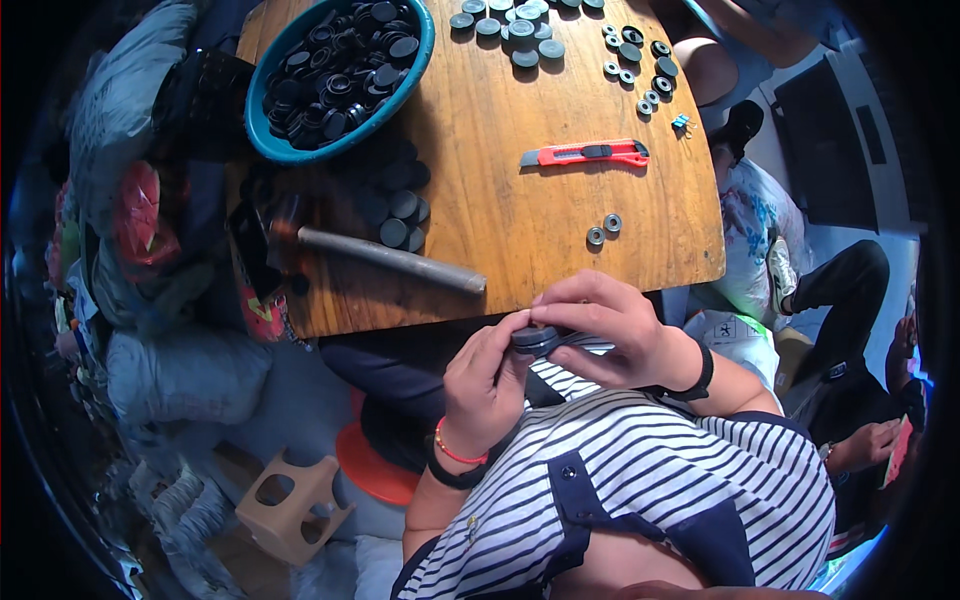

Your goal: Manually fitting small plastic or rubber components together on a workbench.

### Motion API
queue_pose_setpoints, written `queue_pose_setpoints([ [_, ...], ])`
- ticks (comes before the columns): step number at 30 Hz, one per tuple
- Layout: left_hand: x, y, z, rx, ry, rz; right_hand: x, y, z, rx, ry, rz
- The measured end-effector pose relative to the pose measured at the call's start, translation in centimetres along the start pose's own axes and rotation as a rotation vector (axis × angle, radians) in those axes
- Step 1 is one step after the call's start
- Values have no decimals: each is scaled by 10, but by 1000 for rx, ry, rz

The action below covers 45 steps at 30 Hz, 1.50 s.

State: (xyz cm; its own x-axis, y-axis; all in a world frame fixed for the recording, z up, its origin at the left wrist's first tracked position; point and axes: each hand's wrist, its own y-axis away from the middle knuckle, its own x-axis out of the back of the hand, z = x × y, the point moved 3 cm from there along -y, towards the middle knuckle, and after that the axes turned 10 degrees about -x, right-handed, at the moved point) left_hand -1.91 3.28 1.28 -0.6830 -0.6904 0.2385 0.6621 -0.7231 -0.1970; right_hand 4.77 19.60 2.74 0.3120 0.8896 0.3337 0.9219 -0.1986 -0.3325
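Just beyond the table's near edge, both my hands close around a small black round part (pixel 535 341), thick like a wheel with a grooved rim. My left hand (pixel 483 375) grips its left side with fingertips and thumb. The fingers of my right hand (pixel 608 330) press on its top and right side, hiding part of it. Beyond my hands, two small metal bearings (pixel 596 237) lie on the wooden table (pixel 480 200). A hammer (pixel 400 263) rests to the left, its handle pointing toward my hands. Farther off lies a red utility knife (pixel 590 153) with its blade out.
A teal basin (pixel 290 152) full of black round parts stands at the far left. Loose black discs (pixel 522 29) and more bearings (pixel 645 107) lie at the back, near a blue clip (pixel 682 124). A tan stool (pixel 290 505) stands lower left. Other people sit at the right.
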Motion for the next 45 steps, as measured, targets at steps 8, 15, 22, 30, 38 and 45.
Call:
queue_pose_setpoints([
  [8,5,-11,12,-322,-114,81,1,4,1,47,15,-22],
  [15,-3,3,-3,104,129,129,-16,12,1,-87,23,45],
  [22,-3,16,-13,50,259,260,-19,6,7,-68,-159,-26],
  [30,-3,15,-10,119,281,276,-30,10,7,-140,-183,-11],
  [38,3,7,-34,523,1145,-227,-25,-3,34,-289,-499,-454],
  [45,11,15,-25,391,852,-84,25,-48,97,-258,619,-63],
])
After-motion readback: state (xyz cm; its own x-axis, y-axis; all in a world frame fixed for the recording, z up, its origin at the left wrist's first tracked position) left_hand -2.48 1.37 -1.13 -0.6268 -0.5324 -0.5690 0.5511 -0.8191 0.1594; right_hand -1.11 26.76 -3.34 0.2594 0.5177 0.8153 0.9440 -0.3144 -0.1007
